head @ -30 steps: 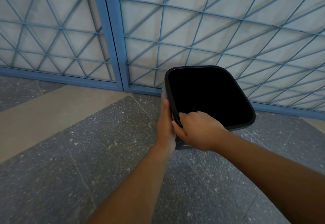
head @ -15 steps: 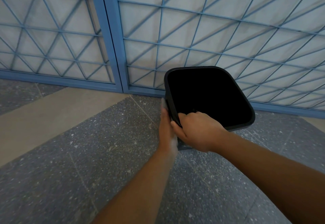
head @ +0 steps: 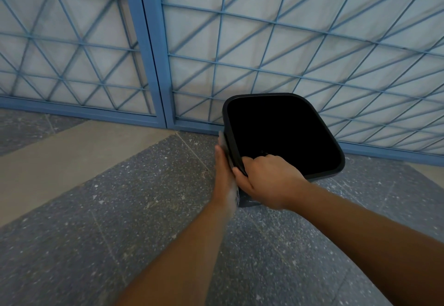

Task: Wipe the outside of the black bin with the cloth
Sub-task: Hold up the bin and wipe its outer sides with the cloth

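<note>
The black bin point(head: 336, 161) stands on the floor by the blue grille, its dark opening facing me. My right hand point(head: 266, 180) is closed over the bin's near rim, fingers inside and thumb outside. My left hand point(head: 223, 173) lies flat against the bin's left outer wall. Between that palm and the wall sits a grey cloth point(head: 224, 141), of which only a thin edge above the fingertips shows. The rest of the cloth is hidden by the hand.
A blue metal grille point(head: 153, 48) over pale panels runs behind the bin, with a thick upright post to the bin's left. The floor point(head: 120, 221) is speckled grey stone with a beige band point(head: 72, 156) crossing at the left.
My left hand with the cloth has slid slightly up and away along the bin's left side. My right hand keeps its hold on the rim.
</note>
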`<state>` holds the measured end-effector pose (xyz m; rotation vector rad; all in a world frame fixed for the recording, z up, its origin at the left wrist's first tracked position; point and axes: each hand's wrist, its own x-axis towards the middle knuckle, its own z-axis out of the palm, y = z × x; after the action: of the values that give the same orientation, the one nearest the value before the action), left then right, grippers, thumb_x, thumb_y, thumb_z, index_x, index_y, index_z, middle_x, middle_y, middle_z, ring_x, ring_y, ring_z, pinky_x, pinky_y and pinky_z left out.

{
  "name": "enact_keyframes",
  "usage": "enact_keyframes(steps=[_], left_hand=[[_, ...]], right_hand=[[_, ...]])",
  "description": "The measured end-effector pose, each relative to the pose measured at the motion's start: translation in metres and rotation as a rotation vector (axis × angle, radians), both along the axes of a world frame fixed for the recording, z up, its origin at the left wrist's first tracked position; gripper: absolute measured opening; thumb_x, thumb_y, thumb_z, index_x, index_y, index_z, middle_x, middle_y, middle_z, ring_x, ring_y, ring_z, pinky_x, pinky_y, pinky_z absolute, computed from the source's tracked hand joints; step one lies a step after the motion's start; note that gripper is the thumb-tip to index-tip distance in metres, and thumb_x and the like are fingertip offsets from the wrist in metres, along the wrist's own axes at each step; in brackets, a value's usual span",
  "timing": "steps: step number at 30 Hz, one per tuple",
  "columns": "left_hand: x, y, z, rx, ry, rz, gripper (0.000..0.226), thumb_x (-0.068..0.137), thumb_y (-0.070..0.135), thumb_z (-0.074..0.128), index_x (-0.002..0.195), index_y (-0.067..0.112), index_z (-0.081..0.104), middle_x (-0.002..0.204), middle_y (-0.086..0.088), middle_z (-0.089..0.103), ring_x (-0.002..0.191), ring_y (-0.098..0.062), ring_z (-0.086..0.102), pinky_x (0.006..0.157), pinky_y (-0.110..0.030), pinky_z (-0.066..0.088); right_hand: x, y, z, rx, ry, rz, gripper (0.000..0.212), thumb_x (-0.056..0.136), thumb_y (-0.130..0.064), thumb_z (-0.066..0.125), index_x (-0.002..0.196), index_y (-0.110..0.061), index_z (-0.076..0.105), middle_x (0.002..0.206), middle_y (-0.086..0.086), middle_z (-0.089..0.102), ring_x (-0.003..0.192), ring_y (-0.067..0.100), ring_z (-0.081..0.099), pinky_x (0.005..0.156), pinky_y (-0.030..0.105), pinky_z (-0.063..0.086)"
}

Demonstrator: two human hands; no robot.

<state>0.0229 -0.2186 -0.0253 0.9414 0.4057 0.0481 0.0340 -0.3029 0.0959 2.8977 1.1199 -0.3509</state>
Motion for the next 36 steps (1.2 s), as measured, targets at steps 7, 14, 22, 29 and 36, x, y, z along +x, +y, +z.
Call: enact_keyframes(steps=[7,14,22,29,36], left_hand=[[0.009,-0.001,-0.007,0.082,-0.08,0.079,0.088,0.1,0.087,0.048,0.175,0.043,0.037,0.185,0.008,0.033,0.173,-0.016,0.028,0.142,-0.049,0.022],[0.019,0.006,0.003,0.018,-0.122,0.034,0.099,0.09,0.094,0.056,0.173,0.043,0.042,0.183,0.011,0.037,0.172,-0.014,0.031,0.142,-0.047,0.021],[0.026,0.013,0.016,0.043,-0.024,0.049,0.067,0.114,0.065,0.047,0.166,0.022,0.057,0.165,-0.004,0.063,0.155,-0.021,0.058,0.133,-0.044,0.042],[0.024,0.016,0.009,0.022,0.01,0.028,0.081,0.106,0.075,0.053,0.17,0.026,0.052,0.173,-0.002,0.055,0.159,-0.02,0.054,0.137,-0.047,0.037],[0.015,0.008,0.002,0.063,0.064,0.037,0.058,0.117,0.059,0.038,0.158,0.025,0.061,0.152,0.0,0.072,0.13,-0.008,0.07,0.1,-0.018,0.056]], right_hand=[[0.002,0.001,0.0,-0.009,-0.011,0.008,0.039,0.1,-0.045,0.024,0.084,-0.017,0.046,0.067,0.0,0.051,0.06,0.019,0.054,0.063,0.039,0.05],[0.004,0.0,-0.001,-0.02,-0.011,0.027,0.039,0.1,-0.045,0.024,0.084,-0.017,0.046,0.066,-0.001,0.05,0.058,0.018,0.052,0.06,0.036,0.046],[0.004,0.0,-0.001,-0.005,0.002,0.005,0.037,0.099,-0.046,0.026,0.079,-0.019,0.043,0.065,-0.001,0.048,0.058,0.018,0.051,0.062,0.039,0.048],[0.005,0.001,-0.003,-0.004,-0.005,0.006,0.037,0.099,-0.045,0.027,0.082,-0.018,0.046,0.065,0.0,0.05,0.058,0.018,0.052,0.061,0.038,0.048],[0.005,0.0,-0.004,-0.013,-0.021,0.021,0.036,0.1,-0.044,0.026,0.086,-0.016,0.045,0.062,-0.003,0.043,0.057,0.019,0.049,0.059,0.036,0.046]])
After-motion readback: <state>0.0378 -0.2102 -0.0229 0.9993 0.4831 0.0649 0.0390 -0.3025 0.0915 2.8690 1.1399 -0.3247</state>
